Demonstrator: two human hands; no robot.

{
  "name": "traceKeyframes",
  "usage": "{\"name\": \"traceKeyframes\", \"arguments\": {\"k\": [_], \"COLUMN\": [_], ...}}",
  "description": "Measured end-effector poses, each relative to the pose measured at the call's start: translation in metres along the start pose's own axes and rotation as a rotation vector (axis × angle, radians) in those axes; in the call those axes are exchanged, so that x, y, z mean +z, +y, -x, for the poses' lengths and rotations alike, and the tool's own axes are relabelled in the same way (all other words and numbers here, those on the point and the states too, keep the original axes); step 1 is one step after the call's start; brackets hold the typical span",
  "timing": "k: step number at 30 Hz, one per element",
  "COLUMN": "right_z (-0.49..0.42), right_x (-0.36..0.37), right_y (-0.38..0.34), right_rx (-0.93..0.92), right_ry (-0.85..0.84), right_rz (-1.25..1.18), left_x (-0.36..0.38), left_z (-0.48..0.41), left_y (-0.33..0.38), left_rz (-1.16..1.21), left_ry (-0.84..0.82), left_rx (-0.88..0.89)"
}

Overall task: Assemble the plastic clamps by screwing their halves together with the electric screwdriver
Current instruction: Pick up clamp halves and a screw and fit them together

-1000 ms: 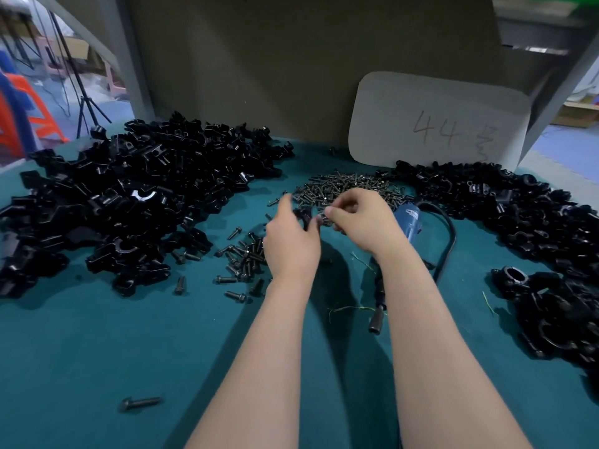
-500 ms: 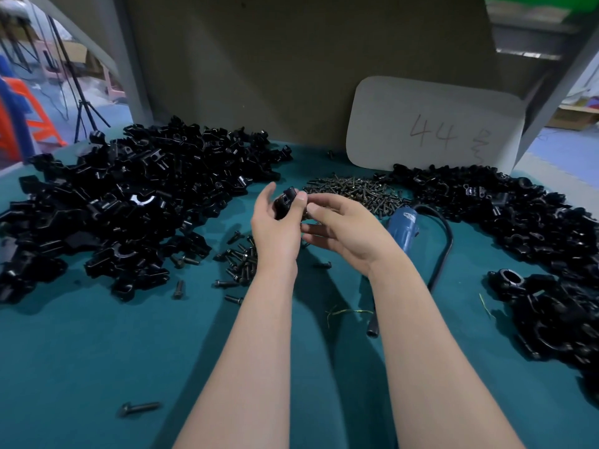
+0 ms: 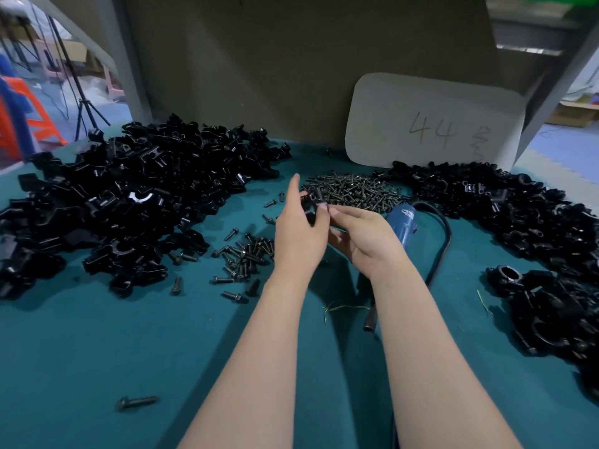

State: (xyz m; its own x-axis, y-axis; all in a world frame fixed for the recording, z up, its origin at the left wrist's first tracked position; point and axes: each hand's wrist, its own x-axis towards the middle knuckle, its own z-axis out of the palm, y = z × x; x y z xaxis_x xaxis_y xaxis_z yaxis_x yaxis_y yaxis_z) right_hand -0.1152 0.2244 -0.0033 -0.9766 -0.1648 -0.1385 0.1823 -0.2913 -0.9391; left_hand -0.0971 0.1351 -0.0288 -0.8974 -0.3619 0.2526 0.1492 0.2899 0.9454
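Observation:
My left hand holds a small black plastic clamp between thumb and fingers, with the index finger sticking up. My right hand is right beside it, palm up, fingertips pinched at the clamp's right side; whether it holds a screw is too small to tell. The blue electric screwdriver lies on the teal table just behind my right hand, with its black cable curving to the right. A pile of small screws lies beyond my hands.
A large heap of black clamp halves covers the left of the teal table. More black clamps run along the right side. Loose bolts lie left of my hands. A white card marked 44 leans on the back wall.
Both hands came back from the screw pile toward me and lifted the clamp. My right hand turned palm up and its fingertips closed in on the clamp.

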Motion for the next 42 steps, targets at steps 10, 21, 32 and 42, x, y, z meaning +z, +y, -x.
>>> {"name": "traceKeyframes", "arguments": {"k": [10, 21, 32, 42], "right_z": [-0.0054, -0.0052, -0.0082, -0.0043], "right_x": [-0.0049, -0.0077, -0.0089, -0.0055], "right_y": [0.0012, -0.0023, 0.0018, 0.0003], "right_rx": [-0.155, -0.198, -0.194, -0.234], "right_ry": [0.041, 0.119, 0.158, 0.170], "right_rz": [0.479, 0.416, 0.343, 0.401], "left_x": [0.0021, 0.0059, 0.0083, 0.0080], "left_z": [0.0034, 0.0070, 0.0072, 0.0060], "left_y": [-0.0020, -0.0016, -0.0020, -0.0026], "left_rz": [-0.173, -0.191, -0.203, -0.104], "left_ry": [-0.034, -0.030, -0.030, 0.012], "left_rx": [0.068, 0.169, 0.126, 0.096]}}
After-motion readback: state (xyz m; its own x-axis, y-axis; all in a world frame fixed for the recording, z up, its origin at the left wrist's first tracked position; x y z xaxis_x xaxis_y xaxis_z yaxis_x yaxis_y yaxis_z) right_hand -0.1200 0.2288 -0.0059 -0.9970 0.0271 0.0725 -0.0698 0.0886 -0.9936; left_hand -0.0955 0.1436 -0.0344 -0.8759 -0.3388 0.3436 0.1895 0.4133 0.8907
